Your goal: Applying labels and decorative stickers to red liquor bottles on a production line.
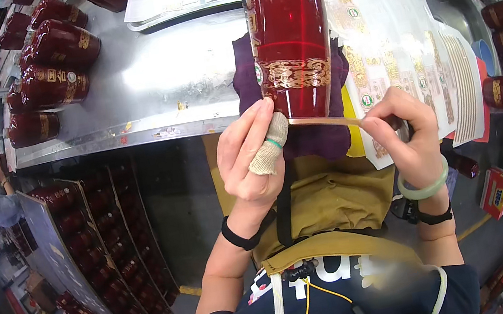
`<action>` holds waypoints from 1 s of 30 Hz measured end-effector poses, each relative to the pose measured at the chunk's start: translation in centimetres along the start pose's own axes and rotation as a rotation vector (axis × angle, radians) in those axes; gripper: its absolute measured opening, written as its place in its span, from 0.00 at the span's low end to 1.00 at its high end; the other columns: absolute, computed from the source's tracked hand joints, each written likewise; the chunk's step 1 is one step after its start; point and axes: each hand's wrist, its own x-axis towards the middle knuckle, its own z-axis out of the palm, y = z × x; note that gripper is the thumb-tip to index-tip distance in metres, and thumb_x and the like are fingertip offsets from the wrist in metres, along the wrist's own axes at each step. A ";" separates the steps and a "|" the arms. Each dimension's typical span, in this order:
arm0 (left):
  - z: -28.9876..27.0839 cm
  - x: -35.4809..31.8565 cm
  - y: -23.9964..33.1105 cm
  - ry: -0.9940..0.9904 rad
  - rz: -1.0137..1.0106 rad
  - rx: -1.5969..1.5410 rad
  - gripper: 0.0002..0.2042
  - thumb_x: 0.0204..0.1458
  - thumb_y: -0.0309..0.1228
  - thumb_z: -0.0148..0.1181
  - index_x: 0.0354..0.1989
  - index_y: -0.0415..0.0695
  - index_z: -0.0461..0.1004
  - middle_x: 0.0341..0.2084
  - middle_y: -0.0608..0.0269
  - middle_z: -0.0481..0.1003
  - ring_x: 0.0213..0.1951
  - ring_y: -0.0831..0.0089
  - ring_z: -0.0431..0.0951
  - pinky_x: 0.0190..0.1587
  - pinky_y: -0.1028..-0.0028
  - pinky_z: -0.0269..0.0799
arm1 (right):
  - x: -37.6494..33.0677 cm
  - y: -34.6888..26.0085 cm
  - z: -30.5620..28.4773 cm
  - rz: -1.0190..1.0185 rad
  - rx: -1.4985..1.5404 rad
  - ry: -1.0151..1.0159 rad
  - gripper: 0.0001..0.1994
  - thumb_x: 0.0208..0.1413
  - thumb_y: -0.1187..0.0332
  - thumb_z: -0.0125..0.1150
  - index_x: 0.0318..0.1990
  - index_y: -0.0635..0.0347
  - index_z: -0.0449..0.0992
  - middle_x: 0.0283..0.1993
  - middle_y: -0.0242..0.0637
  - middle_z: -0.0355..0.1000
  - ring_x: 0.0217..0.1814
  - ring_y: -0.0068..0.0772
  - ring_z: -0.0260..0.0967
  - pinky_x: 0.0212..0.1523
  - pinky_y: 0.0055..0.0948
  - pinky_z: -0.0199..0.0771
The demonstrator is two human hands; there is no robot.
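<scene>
A dark red glass bottle (289, 26) with gold ornament lies on a folded purple cloth (245, 72), its neck pointing away from me and its base towards me. A narrow gold strip (328, 121) runs along the bottle's base edge and out to the right. My right hand (407, 135) pinches the strip's far right end between thumb and index finger. At the base's left side, my left hand (250, 150) is closed, with a knitted finger cover (271, 147) on one finger. Its fingertips press the strip's left end against the bottle; the exact contact is hidden.
Printed label sheets (384, 37) and a stack of strips (464, 77) lie to the right. More red bottles (59, 46) lie on the metal table (163, 59) at left. Below left stands a rack of bottles (75, 224). Another person (0, 197) is at far left.
</scene>
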 end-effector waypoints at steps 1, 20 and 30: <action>0.0 0.0 0.0 0.016 -0.004 -0.010 0.10 0.43 0.14 0.71 0.36 0.31 0.84 0.42 0.51 0.85 0.45 0.58 0.85 0.41 0.66 0.81 | 0.0 0.4 0.2 0.034 0.032 0.006 0.05 0.55 0.75 0.70 0.31 0.66 0.79 0.25 0.33 0.68 0.26 0.23 0.63 0.30 0.25 0.60; 0.2 -0.5 -0.1 -0.019 -0.052 -0.051 0.19 0.46 0.10 0.71 0.50 0.29 0.81 0.48 0.46 0.82 0.49 0.58 0.83 0.52 0.67 0.82 | -0.4 0.8 0.1 0.004 0.095 0.012 0.04 0.54 0.76 0.71 0.31 0.65 0.81 0.26 0.33 0.70 0.26 0.24 0.65 0.30 0.25 0.62; 0.1 1.0 1.1 -0.057 0.132 0.070 0.07 0.47 0.13 0.69 0.33 0.33 0.77 0.54 0.47 0.79 0.59 0.48 0.76 0.56 0.60 0.82 | 0.4 2.4 1.3 0.005 0.019 0.026 0.06 0.55 0.73 0.72 0.31 0.65 0.80 0.25 0.34 0.69 0.25 0.24 0.63 0.29 0.26 0.61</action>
